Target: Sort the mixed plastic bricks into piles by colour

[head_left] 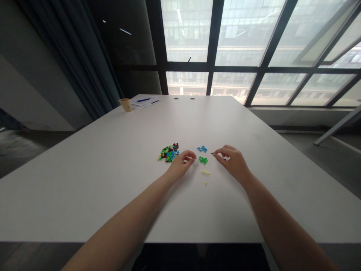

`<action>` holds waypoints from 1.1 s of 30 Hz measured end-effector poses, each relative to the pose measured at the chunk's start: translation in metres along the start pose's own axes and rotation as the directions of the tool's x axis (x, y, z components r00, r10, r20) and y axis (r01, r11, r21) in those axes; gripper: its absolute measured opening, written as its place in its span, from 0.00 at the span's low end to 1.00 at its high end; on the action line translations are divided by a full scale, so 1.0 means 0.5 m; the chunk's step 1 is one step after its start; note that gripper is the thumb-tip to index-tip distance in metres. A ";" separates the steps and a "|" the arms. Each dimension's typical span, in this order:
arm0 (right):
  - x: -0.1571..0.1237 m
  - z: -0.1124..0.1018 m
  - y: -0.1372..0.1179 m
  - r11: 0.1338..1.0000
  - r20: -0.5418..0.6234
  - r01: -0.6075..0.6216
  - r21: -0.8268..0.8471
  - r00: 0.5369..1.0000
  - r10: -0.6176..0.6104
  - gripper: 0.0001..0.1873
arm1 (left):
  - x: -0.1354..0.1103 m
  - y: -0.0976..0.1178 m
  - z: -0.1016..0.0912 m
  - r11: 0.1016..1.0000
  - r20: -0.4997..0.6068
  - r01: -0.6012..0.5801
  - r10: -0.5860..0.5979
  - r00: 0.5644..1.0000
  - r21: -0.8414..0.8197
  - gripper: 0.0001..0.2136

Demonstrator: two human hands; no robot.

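Note:
A mixed heap of small plastic building pieces [168, 153] in green, blue, dark red and yellow lies on the white table [113, 158], just beyond my left hand [182, 164]. That hand's fingertips are pinched together beside the heap, and nothing held shows clearly. My right hand [230, 162] pinches a small dark piece [213, 153] between finger and thumb. Between my hands lie a cluster of blue pieces [202, 149], a cluster of green pieces [203, 160] and a pale yellow piece [205, 172]. A tiny yellow piece [205, 184] sits nearer me.
At the far left of the table stand a tan paper cup [125, 105] and several papers [146, 101] with a blue pen [143, 99] on them. Two small dark round holes [184, 98] mark the far edge. Large windows [225, 45] lie beyond.

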State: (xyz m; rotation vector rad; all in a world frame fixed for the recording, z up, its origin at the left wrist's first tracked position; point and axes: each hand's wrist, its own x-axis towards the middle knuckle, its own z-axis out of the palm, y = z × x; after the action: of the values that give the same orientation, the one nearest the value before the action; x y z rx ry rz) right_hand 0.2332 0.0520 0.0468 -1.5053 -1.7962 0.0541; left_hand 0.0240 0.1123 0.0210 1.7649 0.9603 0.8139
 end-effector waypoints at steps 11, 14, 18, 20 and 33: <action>-0.002 0.003 0.119 0.879 0.180 -0.322 -0.352 0.898 0.401 0.09 | 0.019 -0.042 -0.067 0.484 -0.206 0.168 0.025 0.978 0.859 0.08; -0.004 0.013 0.118 0.890 0.204 -0.314 -0.331 0.897 0.392 0.08 | 0.021 -0.043 -0.065 0.485 -0.213 0.169 0.037 0.976 0.858 0.07; -0.005 0.014 0.127 0.889 0.200 -0.324 -0.323 0.895 0.398 0.09 | 0.025 -0.040 -0.065 0.488 -0.204 0.149 0.061 0.977 0.860 0.07; -0.005 0.014 0.131 0.889 0.200 -0.330 -0.318 0.893 0.403 0.09 | 0.026 -0.039 -0.064 0.488 -0.193 0.134 0.072 0.979 0.862 0.07; -0.004 0.030 0.159 0.890 0.144 -0.320 -0.325 0.913 0.381 0.11 | 0.026 -0.041 -0.062 0.479 -0.212 0.163 0.049 0.976 0.862 0.08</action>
State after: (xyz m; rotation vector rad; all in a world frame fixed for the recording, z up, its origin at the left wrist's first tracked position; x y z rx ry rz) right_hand 0.2898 0.0805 -0.0038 -2.1004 -1.7182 0.1295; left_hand -0.0012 0.1418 0.0138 2.5231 1.8053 0.4485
